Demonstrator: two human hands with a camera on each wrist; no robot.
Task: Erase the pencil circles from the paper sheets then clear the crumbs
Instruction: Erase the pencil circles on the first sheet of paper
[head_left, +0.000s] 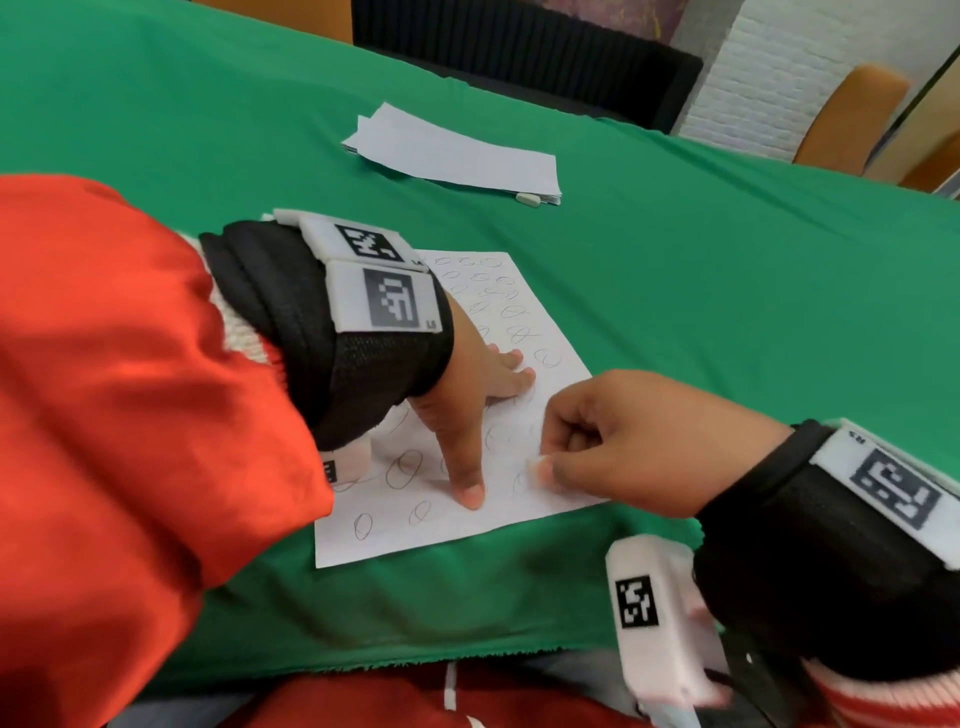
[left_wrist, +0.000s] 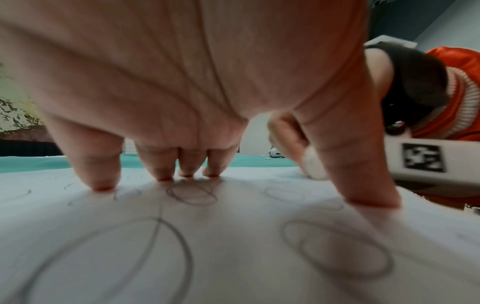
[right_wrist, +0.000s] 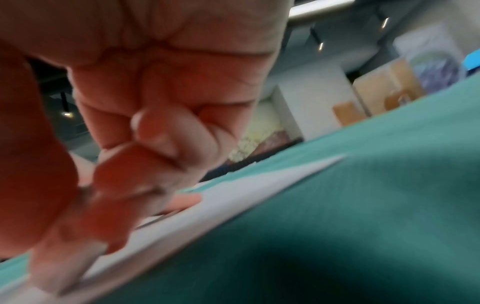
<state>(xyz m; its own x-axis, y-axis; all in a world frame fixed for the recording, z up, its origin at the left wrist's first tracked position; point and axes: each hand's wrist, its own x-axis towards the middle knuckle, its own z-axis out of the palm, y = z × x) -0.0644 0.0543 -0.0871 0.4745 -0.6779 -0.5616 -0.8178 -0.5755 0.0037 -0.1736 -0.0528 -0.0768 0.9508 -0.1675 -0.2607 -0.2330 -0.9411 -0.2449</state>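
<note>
Most pencil circles (head_left: 402, 469) remain on the white paper sheet (head_left: 457, 525) lying on the green-clothed surface (head_left: 727, 291); left hand (head_left: 470, 395) presses it flat-fingered, right hand (head_left: 618, 441) pinches a small white eraser (head_left: 535, 464), erasing barely begun.

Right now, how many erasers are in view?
2: one white eraser pinched in the right hand on the sheet, one eraser beside the far paper stack.

matt white paper sheet (head_left: 540, 353), matt green cloth tablecloth (head_left: 727, 291), glossy orange sleeve (head_left: 104, 389)
</note>
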